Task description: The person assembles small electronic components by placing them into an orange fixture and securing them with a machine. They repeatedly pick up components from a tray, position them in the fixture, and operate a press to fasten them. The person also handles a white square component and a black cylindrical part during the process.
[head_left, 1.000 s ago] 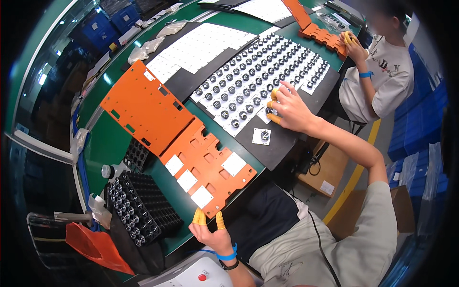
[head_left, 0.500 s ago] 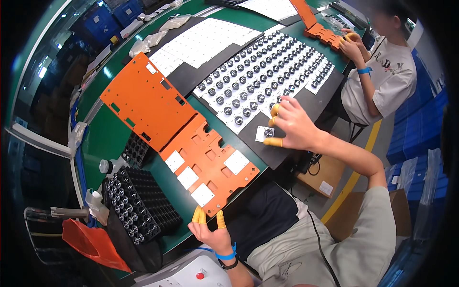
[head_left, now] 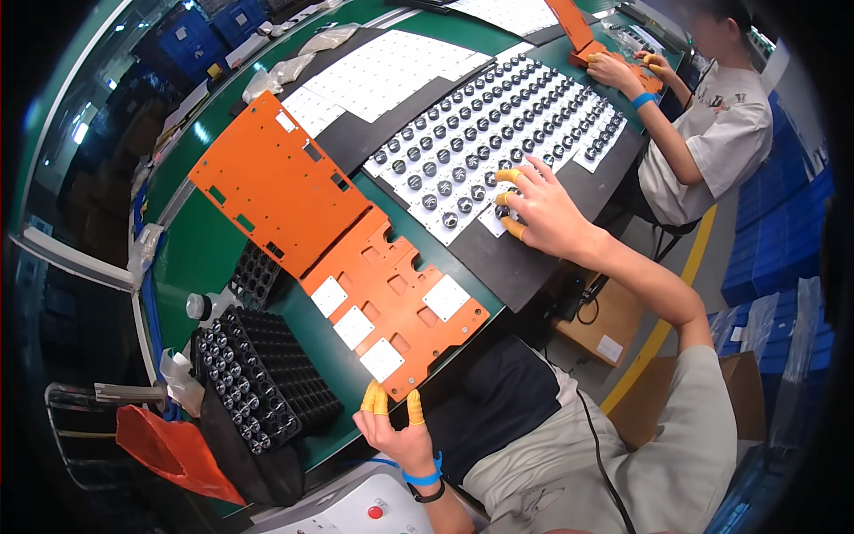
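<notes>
My right hand [head_left: 553, 218], with yellow finger cots, pinches a small white square plate [head_left: 492, 223] bearing a black round lens cup [head_left: 502, 212]. The fingers partly cover it. The plate lies at the near edge of a large array of similar white plates with black cups [head_left: 463, 147], on a dark mat. Two yellow-covered fingers and the thumb of my left hand [head_left: 398, 438] straddle the near corner of an orange hinged fixture [head_left: 414, 334], gripping it. Several bare white square plates [head_left: 381, 360] sit on the fixture's lower half; its other half [head_left: 271, 182] lies folded open.
A black tray of clear round lenses [head_left: 253, 383] stands left of the fixture, near a bottle [head_left: 197, 307]. White sheets [head_left: 391, 71] lie farther back on the green table [head_left: 182, 258]. At the far right a co-worker's hands [head_left: 614, 73] handle another orange fixture [head_left: 569, 22].
My right hand has moved the small plate away from me, up to the array's near edge. My left hand stays at the fixture's corner. The co-worker's hand has shifted left onto their fixture.
</notes>
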A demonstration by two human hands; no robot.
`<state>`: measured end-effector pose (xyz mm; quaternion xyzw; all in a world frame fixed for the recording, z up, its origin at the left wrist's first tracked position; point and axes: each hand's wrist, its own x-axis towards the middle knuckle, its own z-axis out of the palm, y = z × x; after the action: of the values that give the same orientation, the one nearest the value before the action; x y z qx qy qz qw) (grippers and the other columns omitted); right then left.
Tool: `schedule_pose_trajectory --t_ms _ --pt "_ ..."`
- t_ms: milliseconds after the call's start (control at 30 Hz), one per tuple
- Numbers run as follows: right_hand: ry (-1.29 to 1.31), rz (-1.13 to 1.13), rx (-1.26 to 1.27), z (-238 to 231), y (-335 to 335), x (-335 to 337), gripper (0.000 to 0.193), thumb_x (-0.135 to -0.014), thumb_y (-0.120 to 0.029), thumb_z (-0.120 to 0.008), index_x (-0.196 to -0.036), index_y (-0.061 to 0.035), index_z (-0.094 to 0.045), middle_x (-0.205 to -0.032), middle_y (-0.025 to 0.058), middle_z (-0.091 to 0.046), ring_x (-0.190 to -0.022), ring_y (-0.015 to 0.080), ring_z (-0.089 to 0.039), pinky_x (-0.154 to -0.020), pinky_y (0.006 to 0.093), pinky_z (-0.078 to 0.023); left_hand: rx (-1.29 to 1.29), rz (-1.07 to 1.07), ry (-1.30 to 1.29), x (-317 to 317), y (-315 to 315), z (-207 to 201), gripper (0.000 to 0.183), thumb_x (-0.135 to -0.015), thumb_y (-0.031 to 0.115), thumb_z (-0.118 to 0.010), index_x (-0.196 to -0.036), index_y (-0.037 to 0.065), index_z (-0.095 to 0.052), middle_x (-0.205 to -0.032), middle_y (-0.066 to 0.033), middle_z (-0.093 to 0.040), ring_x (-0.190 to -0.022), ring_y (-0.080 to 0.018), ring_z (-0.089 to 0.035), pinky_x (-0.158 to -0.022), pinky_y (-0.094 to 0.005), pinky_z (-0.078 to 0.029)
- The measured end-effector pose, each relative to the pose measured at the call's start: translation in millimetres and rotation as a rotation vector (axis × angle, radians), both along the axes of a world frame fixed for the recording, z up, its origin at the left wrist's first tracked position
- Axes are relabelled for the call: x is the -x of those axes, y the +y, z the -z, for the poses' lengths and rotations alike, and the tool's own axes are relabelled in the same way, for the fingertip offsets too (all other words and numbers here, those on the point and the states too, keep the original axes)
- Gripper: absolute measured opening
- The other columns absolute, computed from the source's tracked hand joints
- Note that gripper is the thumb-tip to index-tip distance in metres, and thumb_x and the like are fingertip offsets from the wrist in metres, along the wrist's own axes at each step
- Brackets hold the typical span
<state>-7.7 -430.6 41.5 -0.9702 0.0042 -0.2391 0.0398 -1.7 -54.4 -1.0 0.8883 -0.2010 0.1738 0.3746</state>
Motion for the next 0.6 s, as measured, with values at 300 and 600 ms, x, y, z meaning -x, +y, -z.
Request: schedule_pose_trajectory --t_ms 300,600 --pt "0.021 0.065 -0.016 -8 11 -1 0.025 -0.077 -0.011 -0.074 -0.1 -0.0029 -0.066 -0.127 0.0173 -0.056 -0.12 0.0338 -0.05 -0.115 0.0526 -0.029 0.016 0.063 0.135 -9 9 -14 0.045 -0.075 0.025 -0.085 -0.107 -0.002 -0.069 -0.105 -0.0116 -0.068 -0.092 -0.0295 -0.056 -0.076 -0.0381 -0.045" --pt "0.145 -0.122 -0.548 -12 100 1 0.028 -0.089 -0.023 -0.072 -0.084 0.0002 -0.057 -0.085 0.0179 -0.062 -0.073 0.0375 -0.063 -0.065 0.0454 -0.05 0.236 -0.118 0.459 -33 -9 -29 0.03 -0.09 0.026 -0.073 -0.09 -0.002 -0.063 -0.077 -0.0087 -0.061 -0.057 -0.0184 -0.049 -0.055 -0.0328 -0.04"
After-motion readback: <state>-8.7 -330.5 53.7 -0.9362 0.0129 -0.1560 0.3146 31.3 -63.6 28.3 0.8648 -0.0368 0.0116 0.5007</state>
